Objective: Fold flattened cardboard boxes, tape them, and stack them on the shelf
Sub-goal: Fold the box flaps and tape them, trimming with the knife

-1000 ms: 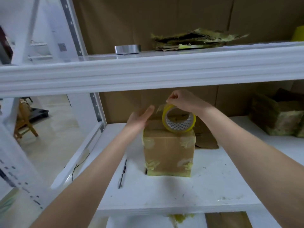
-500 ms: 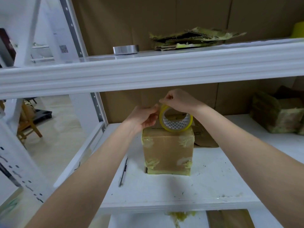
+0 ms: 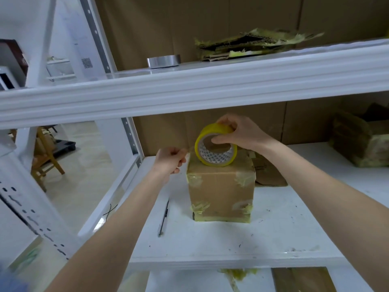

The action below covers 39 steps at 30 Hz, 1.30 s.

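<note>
1. The left hand (image 3: 171,160), just left of the cardboard box (image 3: 221,192), has its fingers curled and pinches the tape end (image 3: 190,151).
2. A pen (image 3: 163,218) lies on the shelf (image 3: 284,234) beside the box.
3. The taped box stands upright on the shelf.
4. The yellow tape roll (image 3: 207,131) rests on the box top, gripped by the right hand (image 3: 244,133), thumb in its core.

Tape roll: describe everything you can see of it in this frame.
The tape roll is a yellowish, translucent band on a white core printed with small dark marks. It stands on edge, tilted, with its lower rim on top of the box on the shelf. The right hand grips it from above, thumb inside the core and fingers over the band. A thin strip appears to run leftward to the left hand, which pinches it.
</note>
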### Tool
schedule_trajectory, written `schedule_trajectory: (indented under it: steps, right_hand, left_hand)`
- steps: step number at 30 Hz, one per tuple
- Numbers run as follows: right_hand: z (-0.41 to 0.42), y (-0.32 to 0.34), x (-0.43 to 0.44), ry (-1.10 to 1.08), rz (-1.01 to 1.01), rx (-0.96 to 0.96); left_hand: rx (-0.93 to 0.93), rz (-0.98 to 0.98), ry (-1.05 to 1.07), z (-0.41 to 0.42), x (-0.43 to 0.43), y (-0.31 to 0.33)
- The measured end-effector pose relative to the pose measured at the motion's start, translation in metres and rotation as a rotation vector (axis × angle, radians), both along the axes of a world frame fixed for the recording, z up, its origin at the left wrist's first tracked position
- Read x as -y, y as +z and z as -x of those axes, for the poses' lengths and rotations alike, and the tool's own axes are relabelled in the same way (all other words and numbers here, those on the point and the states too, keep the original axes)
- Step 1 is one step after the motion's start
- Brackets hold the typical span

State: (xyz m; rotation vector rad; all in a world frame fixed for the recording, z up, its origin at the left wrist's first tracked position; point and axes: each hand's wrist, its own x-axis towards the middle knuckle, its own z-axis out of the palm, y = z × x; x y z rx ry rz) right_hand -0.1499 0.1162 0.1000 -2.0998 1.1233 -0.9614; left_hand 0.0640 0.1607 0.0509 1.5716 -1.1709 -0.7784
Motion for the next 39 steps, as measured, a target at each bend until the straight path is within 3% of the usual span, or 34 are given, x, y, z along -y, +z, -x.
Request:
schedule_trajectory:
  steps: [7, 18, 26, 30, 33, 36, 39]
  right_hand:
    - [-0.005, 0.014, 0.005, 0.020, 0.062, -0.201]
    - [-0.013, 0.012, -0.002, 0.037, 0.131, -0.190]
    - [-0.019, 0.007, -0.006, -0.001, 0.151, -0.196]
    - [-0.021, 0.003, -0.005, -0.011, 0.159, -0.185]
    - [-0.018, 0.000, -0.006, 0.006, 0.149, -0.168]
    - [-0.007, -0.014, -0.009, 0.066, -0.052, 0.022]
    - [0.000, -0.032, -0.011, -0.022, -0.210, 0.238]
  left_hand:
    - [-0.028, -0.030, 0.039, -0.020, -0.003, -0.012]
    - [-0.027, -0.125, -0.021, -0.004, -0.007, -0.040]
    - [0.503, -0.302, -0.083, -0.006, -0.001, -0.046]
    - [0.534, 0.122, 0.038, -0.001, -0.013, -0.033]
    - [0.688, 0.134, -0.266, 0.021, -0.024, -0.021]
    - [0.873, 0.117, -0.325, 0.024, -0.025, -0.032]
    - [0.957, 0.144, -0.317, 0.020, -0.023, -0.033]
